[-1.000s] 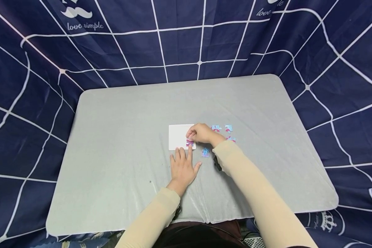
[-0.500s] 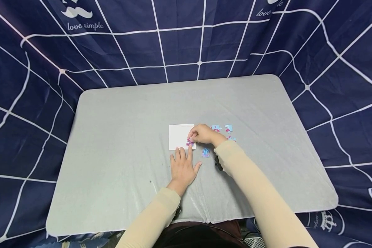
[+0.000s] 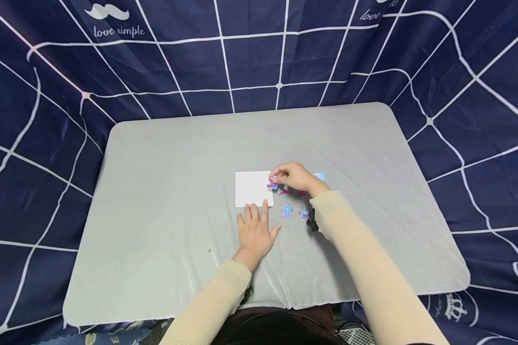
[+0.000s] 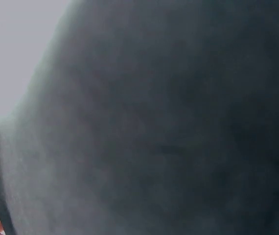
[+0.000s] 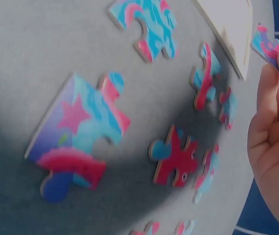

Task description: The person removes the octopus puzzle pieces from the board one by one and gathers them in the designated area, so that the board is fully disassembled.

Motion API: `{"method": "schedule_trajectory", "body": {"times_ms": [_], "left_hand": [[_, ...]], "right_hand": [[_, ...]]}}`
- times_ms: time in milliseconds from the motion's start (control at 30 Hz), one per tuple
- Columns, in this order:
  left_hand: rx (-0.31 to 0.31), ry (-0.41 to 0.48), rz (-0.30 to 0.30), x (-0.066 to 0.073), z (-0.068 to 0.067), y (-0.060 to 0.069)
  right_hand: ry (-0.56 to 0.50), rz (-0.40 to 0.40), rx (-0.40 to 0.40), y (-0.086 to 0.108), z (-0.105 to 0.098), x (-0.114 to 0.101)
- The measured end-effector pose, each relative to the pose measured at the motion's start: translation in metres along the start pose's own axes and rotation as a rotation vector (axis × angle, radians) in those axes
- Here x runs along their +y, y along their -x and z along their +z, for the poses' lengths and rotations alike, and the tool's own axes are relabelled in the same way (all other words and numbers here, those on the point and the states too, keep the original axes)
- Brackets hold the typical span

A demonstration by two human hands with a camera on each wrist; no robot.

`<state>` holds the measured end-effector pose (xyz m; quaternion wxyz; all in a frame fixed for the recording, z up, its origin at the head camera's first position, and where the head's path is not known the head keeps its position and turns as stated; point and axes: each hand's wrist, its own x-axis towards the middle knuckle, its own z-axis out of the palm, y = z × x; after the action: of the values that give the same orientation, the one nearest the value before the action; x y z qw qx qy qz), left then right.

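Observation:
A pink, blue and purple jigsaw puzzle piece point(image 3: 272, 183) is pinched between the thumb and fingers of my right hand point(image 3: 297, 177), over the right edge of a white puzzle board point(image 3: 252, 189). In the right wrist view, the held puzzle piece point(image 5: 267, 44) appears raised off the table. My left hand point(image 3: 254, 235) lies with fingers spread at the board's near side, its index fingertip on the lower right corner. A blurred dark surface fills most of the left wrist view, so that hand's work is hidden there.
Several loose puzzle pieces lie right of the board, among them a blue one point(image 3: 287, 211), a starred piece point(image 5: 76, 132) and a red piece point(image 5: 176, 159). My right forearm covers part of this area. The grey table point(image 3: 168, 191) has dark blue curtains point(image 3: 250, 62) around it.
My right hand has moved up and slightly right, taking the puzzle piece from the board's lower right corner to its right edge. The left hand has stayed in place.

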<state>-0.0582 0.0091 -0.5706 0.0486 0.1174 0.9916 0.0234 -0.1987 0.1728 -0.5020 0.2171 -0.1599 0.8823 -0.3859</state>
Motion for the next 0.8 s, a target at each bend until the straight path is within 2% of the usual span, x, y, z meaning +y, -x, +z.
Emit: {"method": "schedule_trajectory", "body": {"times_ms": [200,400,800], "left_hand": [[-0.008,0.002,-0.002,-0.001,-0.001,0.0],[0.018,0.006,-0.004,-0.001,-0.001,0.0],[0.021,0.0,-0.006,0.0,0.001,-0.001]], "right_hand": [[-0.037,-0.005,0.034,0.006,-0.01,0.009],[-0.069,-0.027,0.05,0.012,-0.017,0.02],[-0.141,0.052,-0.027,0.038,-0.034,0.051]]}}
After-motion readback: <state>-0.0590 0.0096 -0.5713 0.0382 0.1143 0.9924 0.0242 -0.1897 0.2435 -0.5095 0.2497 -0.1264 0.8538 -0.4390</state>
